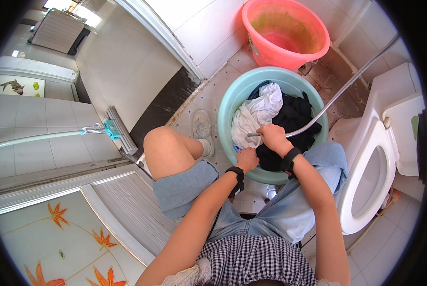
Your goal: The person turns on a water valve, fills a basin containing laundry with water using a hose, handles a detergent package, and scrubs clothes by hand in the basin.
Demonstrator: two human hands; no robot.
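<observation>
My right hand (275, 137) is closed around a flexible metal hose (342, 94), close to its grey end. That end points left, over a white cloth (254, 111) in a light green plastic basin (225, 125). Black clothing (294, 111) lies beside the white cloth in the basin. At the basin's near side, my left hand (247, 159) rests with curled fingers against the laundry; its fingertips are hidden, so I cannot tell whether it grips fabric. The basin stands on the tiled floor between my knees.
Behind the basin stands a pink plastic bucket (249, 21). A white toilet (349, 218) with its lid raised is close on the right. To the left are a sponge mop (122, 132), a dark door sill (160, 103) and a door panel with orange leaves (74, 246).
</observation>
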